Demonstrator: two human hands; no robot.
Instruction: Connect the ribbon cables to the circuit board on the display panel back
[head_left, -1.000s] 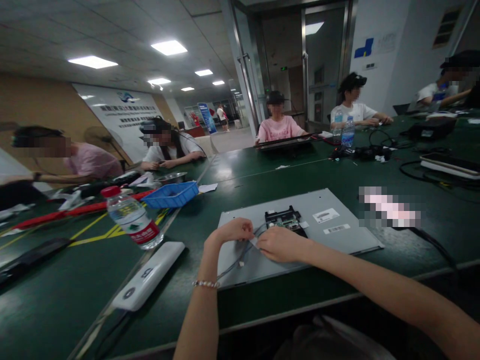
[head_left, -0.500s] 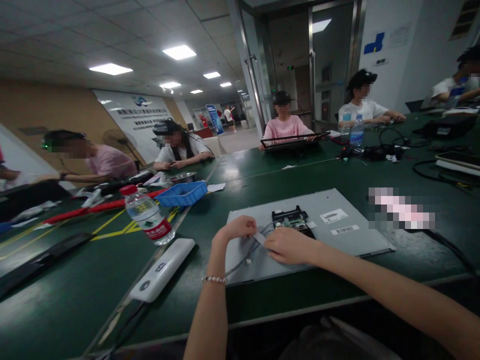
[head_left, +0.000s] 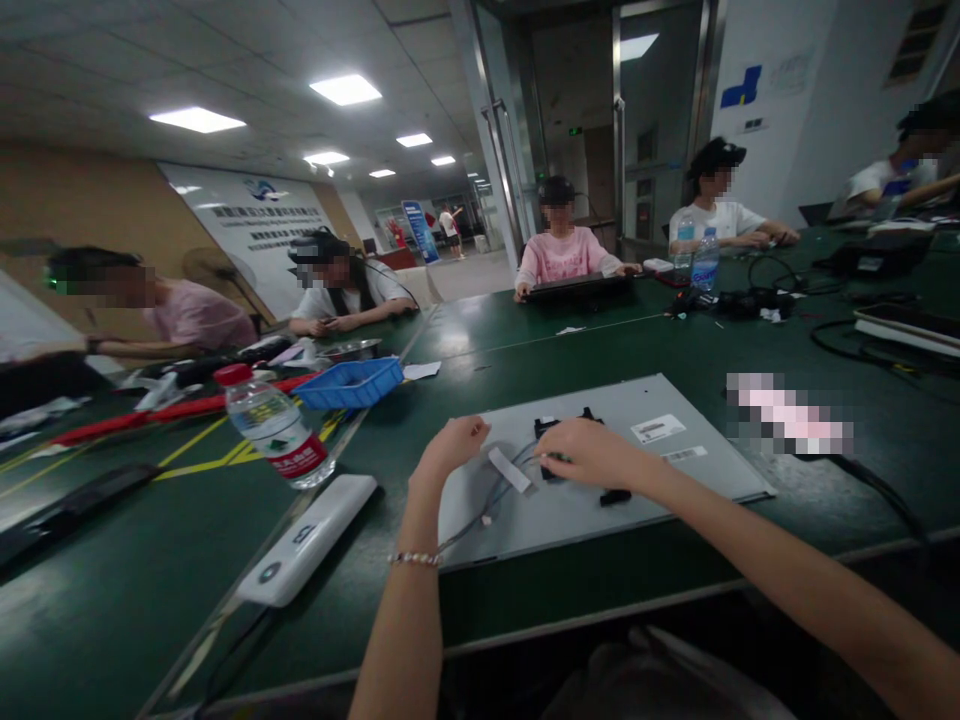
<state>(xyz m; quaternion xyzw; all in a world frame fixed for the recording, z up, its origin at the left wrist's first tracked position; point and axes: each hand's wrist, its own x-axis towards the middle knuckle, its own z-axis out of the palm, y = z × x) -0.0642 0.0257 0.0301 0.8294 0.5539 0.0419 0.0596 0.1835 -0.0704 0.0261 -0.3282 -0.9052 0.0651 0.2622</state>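
A grey flat metal panel (head_left: 592, 510) lies on the table in front of me. A white strip of tape (head_left: 510, 470) lies across thin grey cables (head_left: 480, 515) on its left half. My left hand (head_left: 456, 446), wearing a beaded bracelet (head_left: 415, 559) at the wrist, hovers over the panel's left edge; its fingers are curled in and nothing shows in them. Above the black bracket (head_left: 616, 496) and its circuit board, mostly hidden, my right hand (head_left: 592, 452) has thumb and fingers apart, with the fingertips near the cables.
To the left stand a red-capped water bottle (head_left: 281, 430), a white power bank (head_left: 311, 540) and a blue tray (head_left: 352, 385). A blurred pink item (head_left: 791, 415) with a black cable lies right. Across the green table (head_left: 480, 350), a person in pink (head_left: 566, 250) handles a dark panel.
Both hands have come off the white tape, which now lies on the cables. My right hand has lifted over the board. Across the table, the dark panel is tilted lower.
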